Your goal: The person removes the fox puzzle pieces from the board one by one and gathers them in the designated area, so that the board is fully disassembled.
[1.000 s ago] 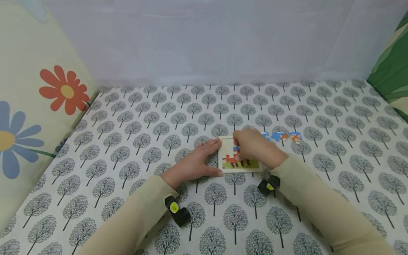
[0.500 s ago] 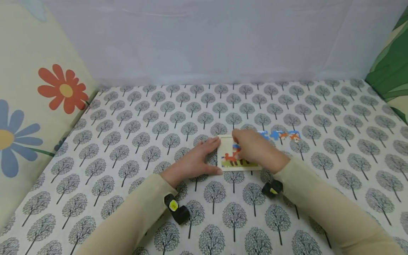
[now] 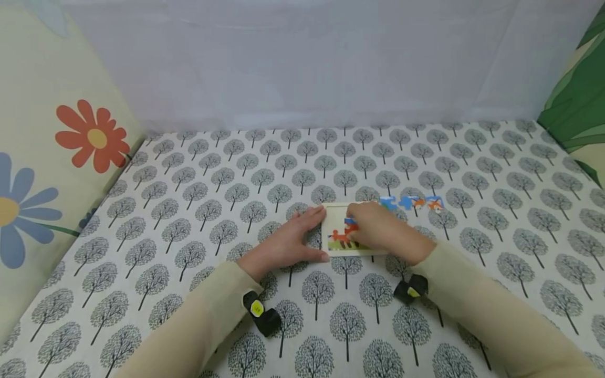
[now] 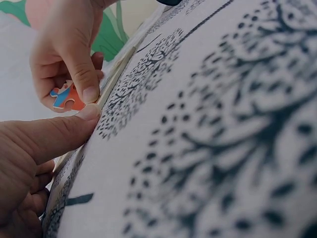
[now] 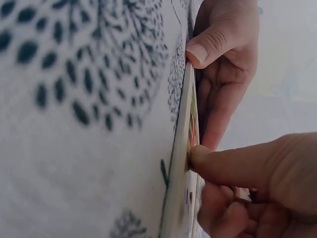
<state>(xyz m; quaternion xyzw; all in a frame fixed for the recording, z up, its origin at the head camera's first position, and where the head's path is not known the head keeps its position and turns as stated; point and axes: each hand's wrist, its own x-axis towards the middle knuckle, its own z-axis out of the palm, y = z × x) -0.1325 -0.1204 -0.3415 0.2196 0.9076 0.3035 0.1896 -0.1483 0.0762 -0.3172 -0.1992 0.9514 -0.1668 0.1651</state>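
the white worktop [image 3: 283, 173], printed all over with rows of dark grey trees, runs back to a plain pale lavender backdrop [image 3: 321, 68]. to the left stands a cream panel [image 3: 33, 100] bearing a red flower [image 3: 97, 138] and a blue flower [image 3: 23, 210]; broad green leaves [image 3: 579, 100] are painted on the right.

the head view alone takes in a short row of small blue-and-orange jigsaw pieces [image 3: 435, 203] lying beyond the right hand [image 3: 385, 226]. the left wrist view shows better what that hand covers: a notched orange, blue and white jigsaw piece [image 4: 73, 96] gripped between its curled fingers and thumb. whether the piece touches the tray below, i cannot tell. the right wrist view catches the tray nearly edge-on, its raised rim thin and pale.

the shallow cream rectangular tray [image 3: 336, 216] lies flat between the hands. its upper left part is bare; along the bottom sits a red-orange animal picture [image 3: 336, 237] over a green strip. the left hand [image 3: 289, 241], relaxed and spread, touches the tray's left side, thumb at the near corner.
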